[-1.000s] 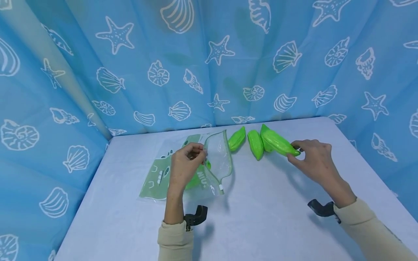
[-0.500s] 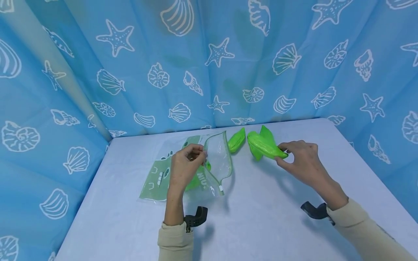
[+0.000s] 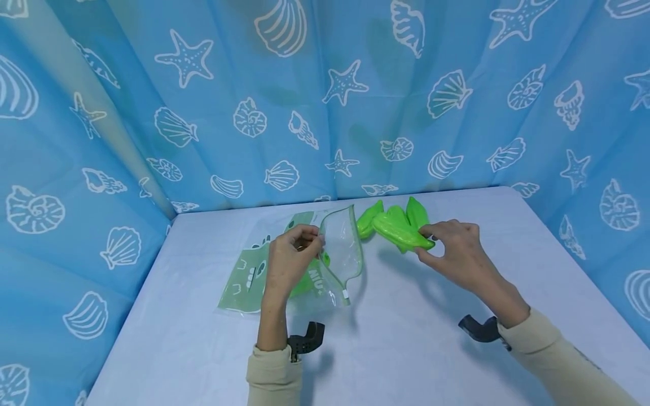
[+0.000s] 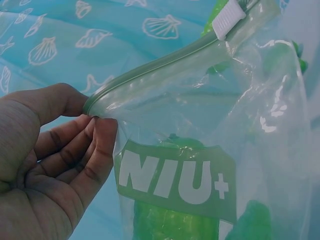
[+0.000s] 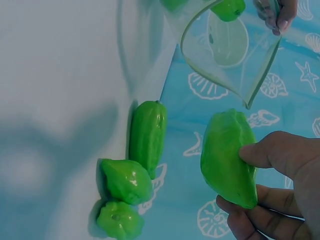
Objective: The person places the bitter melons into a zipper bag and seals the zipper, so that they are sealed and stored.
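Note:
My left hand (image 3: 290, 254) pinches the rim of a clear zip bag (image 3: 241, 285) with a green printed pattern, keeping its mouth spread apart. In the left wrist view, thumb and fingers grip the green zip edge, and a white slider (image 4: 229, 20) sits farther along it. Green lumpy shapes (image 4: 175, 222) show through the bag. My right hand (image 3: 454, 251) pinches a glossy, bright green, ridged vegetable-like piece (image 5: 225, 155) by its pointed end, its other end toward the bag. Several similar green pieces (image 5: 148, 135) lie behind it on the table.
A white-covered table (image 3: 386, 338) carries everything. Blue curtains (image 3: 304, 101) with white shell and starfish prints stand along its back and sides. Black wrist mounts (image 3: 307, 337) are on both forearms.
My right hand has moved left with the green piece, bringing it nearer the bag's mouth and across the pieces behind. My left hand keeps its grip on the bag in nearly the same place.

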A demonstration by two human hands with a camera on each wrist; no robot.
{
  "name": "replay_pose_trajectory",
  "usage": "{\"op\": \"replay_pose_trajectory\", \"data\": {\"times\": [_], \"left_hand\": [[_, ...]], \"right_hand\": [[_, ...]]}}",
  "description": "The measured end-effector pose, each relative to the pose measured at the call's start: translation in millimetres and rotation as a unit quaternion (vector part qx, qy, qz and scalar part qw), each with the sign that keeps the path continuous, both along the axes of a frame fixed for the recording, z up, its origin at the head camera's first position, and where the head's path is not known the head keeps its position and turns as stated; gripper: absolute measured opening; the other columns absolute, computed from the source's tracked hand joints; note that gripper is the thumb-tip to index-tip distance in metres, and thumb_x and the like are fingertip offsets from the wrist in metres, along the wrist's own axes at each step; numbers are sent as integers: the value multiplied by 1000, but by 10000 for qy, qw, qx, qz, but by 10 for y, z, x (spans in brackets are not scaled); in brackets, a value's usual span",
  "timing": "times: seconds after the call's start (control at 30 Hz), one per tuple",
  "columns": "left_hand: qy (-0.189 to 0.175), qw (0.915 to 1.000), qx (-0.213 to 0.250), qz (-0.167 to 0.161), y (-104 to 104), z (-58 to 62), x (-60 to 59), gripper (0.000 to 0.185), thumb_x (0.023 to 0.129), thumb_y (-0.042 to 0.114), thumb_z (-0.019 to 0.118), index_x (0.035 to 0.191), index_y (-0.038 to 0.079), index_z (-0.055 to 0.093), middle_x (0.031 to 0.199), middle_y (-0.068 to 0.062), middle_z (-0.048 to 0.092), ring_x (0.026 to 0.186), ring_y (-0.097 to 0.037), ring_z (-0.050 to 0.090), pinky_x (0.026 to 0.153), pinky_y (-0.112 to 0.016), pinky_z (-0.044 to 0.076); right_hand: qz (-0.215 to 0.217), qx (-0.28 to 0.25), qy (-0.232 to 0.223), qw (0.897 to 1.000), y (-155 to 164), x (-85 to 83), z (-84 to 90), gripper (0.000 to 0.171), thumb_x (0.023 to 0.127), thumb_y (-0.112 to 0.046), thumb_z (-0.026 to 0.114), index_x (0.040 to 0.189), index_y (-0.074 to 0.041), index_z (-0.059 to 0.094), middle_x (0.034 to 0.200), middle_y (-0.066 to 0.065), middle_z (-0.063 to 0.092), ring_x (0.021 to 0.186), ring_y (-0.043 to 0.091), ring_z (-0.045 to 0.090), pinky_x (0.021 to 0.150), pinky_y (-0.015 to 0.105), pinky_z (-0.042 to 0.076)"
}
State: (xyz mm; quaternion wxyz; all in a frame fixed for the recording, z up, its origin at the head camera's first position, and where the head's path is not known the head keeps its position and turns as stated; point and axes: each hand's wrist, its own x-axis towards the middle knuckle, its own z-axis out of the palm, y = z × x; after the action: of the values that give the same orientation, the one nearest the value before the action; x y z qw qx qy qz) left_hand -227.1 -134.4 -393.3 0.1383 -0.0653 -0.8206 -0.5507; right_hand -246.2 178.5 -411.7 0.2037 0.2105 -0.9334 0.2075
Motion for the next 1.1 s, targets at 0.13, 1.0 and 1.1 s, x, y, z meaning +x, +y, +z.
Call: {"op": "replay_pose_trajectory", "data": {"times": [0.13,1.0,1.1], "left_hand": [[165,9998,42,-71,-12,-130,-67,13,84,25,66,92,14,67,80,1,63,67,-12,60,59,-24,51],[0,10000,-18,-16,2,-13,1,11,84,23,67,91,15,67,79,2,63,67,-12,61,61,-27,52],[-60,10000,-1,-32,6,-14,-6,11,84,23,67,91,16,67,80,2,63,67,-13,61,61,-28,53]], "right_hand": [[96,12,50,9999,-43,3,10,39,73,-25,76,106,-8,66,91,5,65,88,21,53,77,46,25],[317,56,236,9992,-253,36,81,40,71,-29,76,105,-9,67,91,2,65,88,18,51,77,42,26],[358,0,143,9993,-283,54,110,40,72,-29,76,106,-10,67,91,1,65,89,17,51,77,42,26]]}}
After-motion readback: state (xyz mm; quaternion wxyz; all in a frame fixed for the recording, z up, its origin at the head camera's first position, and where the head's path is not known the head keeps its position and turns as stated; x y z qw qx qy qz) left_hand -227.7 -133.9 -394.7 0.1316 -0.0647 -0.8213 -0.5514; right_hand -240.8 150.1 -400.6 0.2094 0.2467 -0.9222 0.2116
